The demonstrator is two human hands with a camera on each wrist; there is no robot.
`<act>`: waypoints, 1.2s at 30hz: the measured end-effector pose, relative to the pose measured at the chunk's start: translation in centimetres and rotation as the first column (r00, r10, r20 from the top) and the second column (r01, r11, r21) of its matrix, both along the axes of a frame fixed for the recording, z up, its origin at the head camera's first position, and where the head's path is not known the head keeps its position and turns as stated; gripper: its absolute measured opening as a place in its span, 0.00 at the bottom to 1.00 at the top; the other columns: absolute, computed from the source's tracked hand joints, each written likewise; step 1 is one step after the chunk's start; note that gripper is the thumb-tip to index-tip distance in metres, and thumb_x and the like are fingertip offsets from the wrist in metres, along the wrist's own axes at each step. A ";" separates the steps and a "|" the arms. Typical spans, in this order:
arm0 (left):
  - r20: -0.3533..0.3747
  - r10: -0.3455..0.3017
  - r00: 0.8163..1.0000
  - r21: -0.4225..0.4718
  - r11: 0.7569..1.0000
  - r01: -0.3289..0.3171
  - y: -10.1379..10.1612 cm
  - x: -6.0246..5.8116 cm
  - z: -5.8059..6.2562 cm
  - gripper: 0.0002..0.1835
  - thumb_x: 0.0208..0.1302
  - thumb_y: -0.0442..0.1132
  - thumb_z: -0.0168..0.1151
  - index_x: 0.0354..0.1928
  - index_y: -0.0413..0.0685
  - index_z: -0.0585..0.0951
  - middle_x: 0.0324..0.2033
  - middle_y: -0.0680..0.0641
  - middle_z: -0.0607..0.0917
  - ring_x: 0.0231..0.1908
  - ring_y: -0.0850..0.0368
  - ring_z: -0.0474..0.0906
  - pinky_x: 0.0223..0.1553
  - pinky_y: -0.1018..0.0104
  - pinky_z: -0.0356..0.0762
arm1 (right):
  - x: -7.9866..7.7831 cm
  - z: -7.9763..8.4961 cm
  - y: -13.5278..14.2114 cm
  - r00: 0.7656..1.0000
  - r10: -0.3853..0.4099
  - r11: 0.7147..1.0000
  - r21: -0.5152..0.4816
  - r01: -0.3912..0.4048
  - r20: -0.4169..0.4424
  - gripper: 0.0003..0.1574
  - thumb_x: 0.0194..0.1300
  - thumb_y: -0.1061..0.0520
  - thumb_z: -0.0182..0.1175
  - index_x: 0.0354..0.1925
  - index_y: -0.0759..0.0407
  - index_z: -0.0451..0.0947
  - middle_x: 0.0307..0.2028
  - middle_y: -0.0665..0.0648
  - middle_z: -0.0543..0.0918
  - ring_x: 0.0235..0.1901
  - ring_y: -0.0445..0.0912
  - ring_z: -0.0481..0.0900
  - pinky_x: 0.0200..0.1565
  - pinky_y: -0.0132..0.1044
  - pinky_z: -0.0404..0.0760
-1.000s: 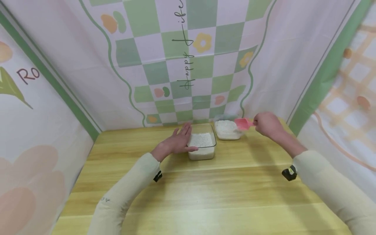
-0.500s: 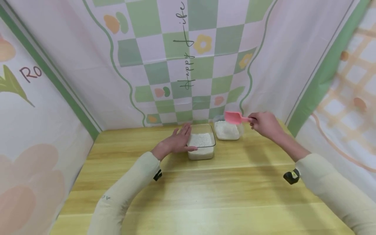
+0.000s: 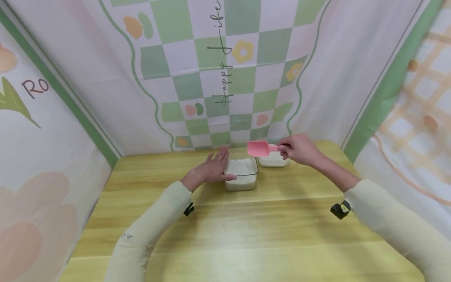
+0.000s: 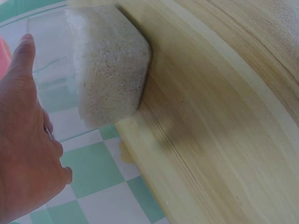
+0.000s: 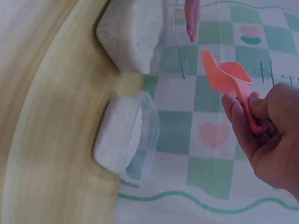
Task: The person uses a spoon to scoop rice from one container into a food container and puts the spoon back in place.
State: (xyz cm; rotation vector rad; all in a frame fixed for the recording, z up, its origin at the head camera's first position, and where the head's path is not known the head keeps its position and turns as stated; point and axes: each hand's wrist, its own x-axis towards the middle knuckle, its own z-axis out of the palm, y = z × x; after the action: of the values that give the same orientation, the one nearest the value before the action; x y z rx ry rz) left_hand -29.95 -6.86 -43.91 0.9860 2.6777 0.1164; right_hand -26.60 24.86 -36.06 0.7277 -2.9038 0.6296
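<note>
In my right hand (image 3: 299, 149) I grip the handle of a pink scoop (image 3: 258, 148), raised between two containers of white grain. The scoop's bowl overlaps the back right corner of the larger clear container (image 3: 241, 184) in the head view. That container holds rice-like grains (image 4: 112, 65) to a bit over half its height. My left hand (image 3: 210, 168) rests against its left side, fingers straight and thumb stretched along the front rim. Below my right hand stands the smaller clear plastic tub (image 5: 148, 140), also with white grain, partly hidden in the head view.
Both containers stand near the back edge of a wooden table (image 3: 225, 235). Right behind them hangs a green-and-white checked cloth (image 3: 211, 78). Further printed cloth (image 3: 46, 164) walls off the left and right sides.
My right hand has lifted the scoop from the smaller tub and carried it left toward the larger container. My left hand has stayed in place.
</note>
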 end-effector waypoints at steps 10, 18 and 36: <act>-0.007 -0.013 1.000 0.008 1.000 0.013 -0.1 -0.4 -0.1 0.58 0.68 0.74 0.43 0.78 0.38 0.34 0.79 0.41 0.30 0.80 0.46 0.29 0.77 0.42 0.41 | -1.7 -1.3 -3.9 0.987 0.121 0.977 0.187 -0.100 -0.107 0.12 0.65 0.68 0.58 0.29 0.59 0.84 0.22 0.51 0.83 0.20 0.40 0.70 0.26 0.33 0.70; -0.022 -0.009 1.000 0.021 1.000 0.010 -0.1 -0.7 -0.6 0.59 0.67 0.74 0.44 0.78 0.36 0.37 0.79 0.41 0.31 0.80 0.46 0.29 0.77 0.41 0.42 | -2.2 -2.1 -6.5 0.957 0.192 0.914 0.394 -0.094 -0.216 0.10 0.53 0.70 0.62 0.30 0.57 0.84 0.28 0.55 0.86 0.27 0.52 0.82 0.29 0.45 0.80; -0.022 -0.013 1.000 0.006 1.000 0.013 -0.2 -0.7 -0.5 0.58 0.68 0.74 0.43 0.79 0.39 0.35 0.79 0.41 0.30 0.80 0.47 0.28 0.76 0.41 0.43 | -3.5 -3.9 -9.7 0.946 0.300 0.888 0.399 -0.228 -0.126 0.17 0.45 0.78 0.60 0.22 0.57 0.82 0.24 0.52 0.87 0.26 0.48 0.82 0.32 0.42 0.81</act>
State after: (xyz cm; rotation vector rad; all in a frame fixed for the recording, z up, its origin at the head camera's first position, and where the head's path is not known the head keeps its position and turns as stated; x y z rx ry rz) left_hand -30.61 -7.07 -44.40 1.0122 2.6918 0.1113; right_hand -30.11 15.14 -39.92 1.1739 -2.7980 -0.0022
